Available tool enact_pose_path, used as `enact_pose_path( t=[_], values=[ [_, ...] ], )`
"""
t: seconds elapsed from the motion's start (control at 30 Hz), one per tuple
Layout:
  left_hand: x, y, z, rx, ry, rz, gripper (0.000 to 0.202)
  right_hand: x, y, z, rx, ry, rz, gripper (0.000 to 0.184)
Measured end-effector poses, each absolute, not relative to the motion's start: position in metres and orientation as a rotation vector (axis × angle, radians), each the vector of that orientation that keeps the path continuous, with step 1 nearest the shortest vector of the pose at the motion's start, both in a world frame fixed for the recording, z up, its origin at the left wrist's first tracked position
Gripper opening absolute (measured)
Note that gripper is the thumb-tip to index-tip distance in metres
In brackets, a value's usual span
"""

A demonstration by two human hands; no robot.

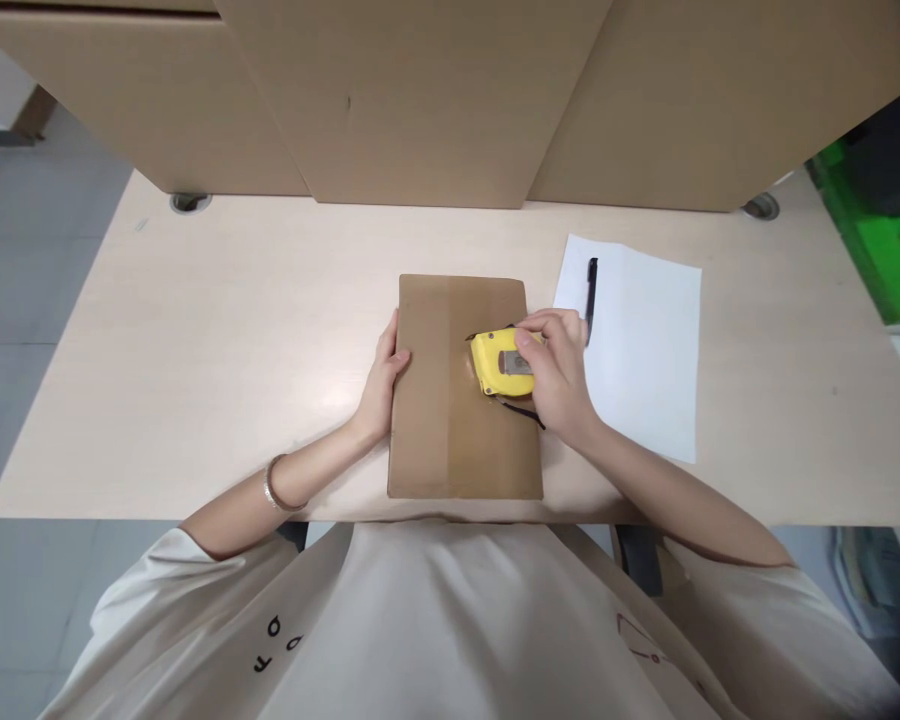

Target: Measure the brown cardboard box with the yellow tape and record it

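A brown cardboard box lies near the front edge of the table, with a strip of tape running down its middle. My left hand grips the box along its left side, thumb over the top edge and the other fingers partly hidden behind the side. Held in my right hand is a yellow tape measure with a grey label and a black wrist strap. It is over the right half of the box's top; whether it touches the box I cannot tell. No long stretch of blade shows.
To the right, a black pen lies on a white sheet of paper. Large cardboard boxes line the back of the pale table. Two cable holes sit at its back corners. Something green stands beyond the right edge.
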State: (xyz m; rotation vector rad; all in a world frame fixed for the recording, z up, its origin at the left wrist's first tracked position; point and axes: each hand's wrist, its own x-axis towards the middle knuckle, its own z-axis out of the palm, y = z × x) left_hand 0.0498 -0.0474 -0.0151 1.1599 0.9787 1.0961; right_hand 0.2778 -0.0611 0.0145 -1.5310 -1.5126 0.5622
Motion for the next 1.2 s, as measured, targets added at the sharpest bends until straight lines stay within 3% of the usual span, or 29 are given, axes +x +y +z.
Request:
enact_pose_path(
  t=[0.23, 0.4, 0.47, 0.57, 0.73, 0.9, 1.2],
  values=[
    [0.048, -0.046, -0.013, 1.04, 1.001, 1.068, 0.064, 0.302, -0.048, 0.02, -1.591, -1.488, 0.577, 0.042],
    [0.048, -0.045, -0.011, 1.06, 1.019, 1.066, 0.066, 0.37, -0.01, 0.03, -2.508, -1.567, 0.38, 0.049],
    [0.048, -0.044, -0.012, 1.058, 1.02, 1.066, 0.066, 0.386, -0.001, 0.024, -2.617, -1.622, 0.415, 0.046],
    [0.046, -0.043, -0.014, 1.075, 1.034, 1.066, 0.066, 0.399, 0.001, 0.012, -2.483, -1.66, 0.545, 0.034],
    [0.044, -0.042, -0.018, 1.124, 1.056, 1.066, 0.065, 0.418, 0.001, -0.003, -2.026, -1.434, 0.919, 0.031],
    [0.041, -0.043, -0.02, 1.177, 1.062, 1.053, 0.062, 0.421, 0.0, -0.016, -1.552, -1.229, 1.134, 0.051],
    [0.04, -0.044, -0.021, 1.135, 1.084, 1.043, 0.063, 0.407, 0.0, -0.018, -1.549, -1.279, 1.137, 0.043]
  ],
)
